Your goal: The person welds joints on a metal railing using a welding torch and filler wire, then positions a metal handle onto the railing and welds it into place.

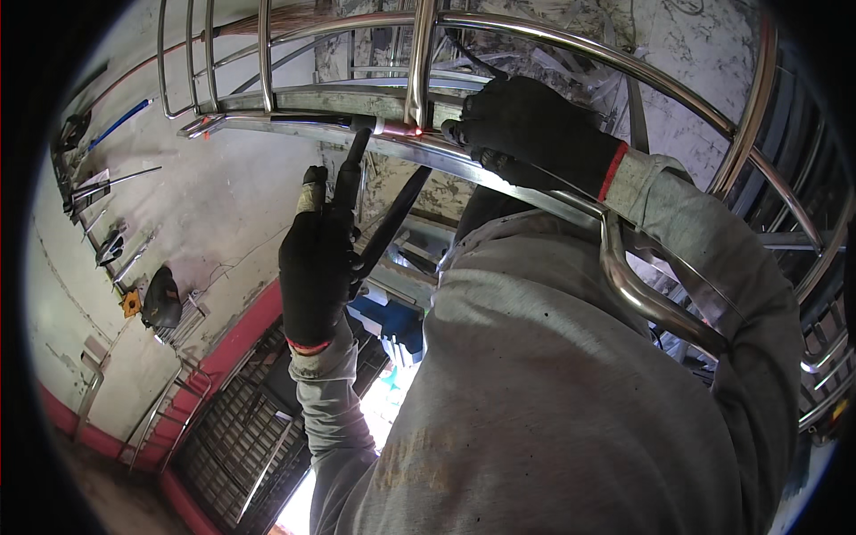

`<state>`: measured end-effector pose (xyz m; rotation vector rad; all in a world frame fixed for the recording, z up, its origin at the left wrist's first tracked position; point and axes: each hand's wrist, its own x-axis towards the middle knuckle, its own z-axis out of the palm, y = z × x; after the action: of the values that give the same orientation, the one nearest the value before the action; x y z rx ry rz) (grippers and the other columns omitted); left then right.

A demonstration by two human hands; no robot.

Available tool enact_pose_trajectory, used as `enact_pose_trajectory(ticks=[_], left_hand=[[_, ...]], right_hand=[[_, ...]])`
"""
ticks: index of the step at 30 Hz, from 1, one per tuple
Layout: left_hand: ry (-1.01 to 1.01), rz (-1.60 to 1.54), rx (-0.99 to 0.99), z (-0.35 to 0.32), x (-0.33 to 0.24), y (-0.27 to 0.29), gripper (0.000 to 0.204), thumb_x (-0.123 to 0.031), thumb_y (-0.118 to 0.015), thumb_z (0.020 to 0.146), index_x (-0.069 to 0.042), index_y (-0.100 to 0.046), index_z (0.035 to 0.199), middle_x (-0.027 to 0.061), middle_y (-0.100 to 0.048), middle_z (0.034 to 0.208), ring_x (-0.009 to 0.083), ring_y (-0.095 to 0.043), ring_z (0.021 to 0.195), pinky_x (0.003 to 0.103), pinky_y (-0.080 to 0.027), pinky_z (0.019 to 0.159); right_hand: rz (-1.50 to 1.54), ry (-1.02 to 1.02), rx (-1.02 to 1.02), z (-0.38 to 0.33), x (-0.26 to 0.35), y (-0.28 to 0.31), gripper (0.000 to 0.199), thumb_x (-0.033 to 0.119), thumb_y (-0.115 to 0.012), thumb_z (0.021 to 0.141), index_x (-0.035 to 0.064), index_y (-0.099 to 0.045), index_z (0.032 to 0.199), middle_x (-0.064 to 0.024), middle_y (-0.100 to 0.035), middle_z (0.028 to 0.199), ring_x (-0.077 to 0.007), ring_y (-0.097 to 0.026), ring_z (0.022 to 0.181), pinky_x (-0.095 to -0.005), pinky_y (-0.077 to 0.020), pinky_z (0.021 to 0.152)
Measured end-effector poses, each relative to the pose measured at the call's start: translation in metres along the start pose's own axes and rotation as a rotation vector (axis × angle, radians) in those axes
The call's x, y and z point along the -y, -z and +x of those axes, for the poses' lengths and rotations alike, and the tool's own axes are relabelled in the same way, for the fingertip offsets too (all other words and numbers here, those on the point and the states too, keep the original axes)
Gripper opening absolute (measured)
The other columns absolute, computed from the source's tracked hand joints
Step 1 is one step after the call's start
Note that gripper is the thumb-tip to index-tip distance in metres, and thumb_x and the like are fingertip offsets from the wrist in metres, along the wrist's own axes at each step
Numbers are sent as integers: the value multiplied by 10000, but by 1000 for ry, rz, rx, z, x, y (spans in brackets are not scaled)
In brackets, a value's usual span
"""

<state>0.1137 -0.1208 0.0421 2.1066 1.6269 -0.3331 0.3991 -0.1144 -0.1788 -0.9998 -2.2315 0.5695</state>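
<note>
My left hand (pixel 319 254), in a black glove with a red cuff edge, is closed round the handle of a welding torch (pixel 349 174). One of its fingers points upward beside the handle. The torch's pinkish nozzle (pixel 395 127) points right, and its tip glows orange at the foot of an upright tube (pixel 419 71). This tube meets a shiny horizontal rail of a bent metal frame (pixel 571 46). My right hand (pixel 544 134), gloved alike, is closed just right of the glowing spot, its fingers by the rail. A thin metal rod (pixel 709 281) trails from it toward my right forearm.
A thick bent tube (pixel 637 299) of the frame curves in front of my body. Tools (pixel 116 245) hang on the stained wall at left, above a red band (pixel 236 330). A dark metal grille (pixel 236 423) stands at lower left. More metal tubes (pixel 825 374) are at right.
</note>
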Motion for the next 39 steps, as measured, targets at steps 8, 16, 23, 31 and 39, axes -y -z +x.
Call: enact_pose_trajectory(ticks=[8, 16, 23, 31, 39], left_hand=[[-281, 399, -18, 3, -5, 1, 257, 52, -692, 853, 33, -674, 1109, 131, -672, 964, 233, -690, 708, 338, -569, 571], [-222, 424, -111, -3, -22, -7, 249, -1, -725, 919, -8, -717, 1168, 164, -690, 900, 295, -709, 703, 403, -571, 620], [178, 131, -219, 2, -69, -16, 226, -206, -697, 1072, 19, -694, 1091, 209, -730, 794, 394, -721, 670, 453, -543, 613], [-181, 342, -98, -7, -26, -13, 216, 31, -689, 806, -43, -667, 1007, 120, -629, 898, 325, -661, 829, 422, -557, 682], [-139, 304, -106, -10, -25, -18, 258, 15, -706, 788, -42, -688, 1039, 104, -650, 887, 310, -659, 847, 411, -572, 710]], right_hand=[[119, -93, 129, -2, -1, -17, 275, 219, -665, 1033, 122, -732, 1282, -33, -737, 1169, -217, -690, 1141, -414, -576, 1011], [-53, -4, 11, 0, 4, 1, 212, 178, -647, 1047, 115, -751, 1220, -28, -729, 1130, -228, -687, 1109, -422, -585, 955], [1332, -189, -448, -22, -25, -100, 122, 149, -639, 1050, 62, -714, 1092, -57, -682, 951, -251, -696, 901, -403, -597, 829], [-6, 21, -159, -1, -2, -10, 147, 223, -751, 930, 155, -759, 1060, -19, -687, 951, -228, -708, 902, -397, -603, 801], [-43, 48, -161, 3, -2, -4, 126, 212, -767, 858, 193, -783, 982, -2, -684, 927, -224, -721, 893, -413, -608, 766]])
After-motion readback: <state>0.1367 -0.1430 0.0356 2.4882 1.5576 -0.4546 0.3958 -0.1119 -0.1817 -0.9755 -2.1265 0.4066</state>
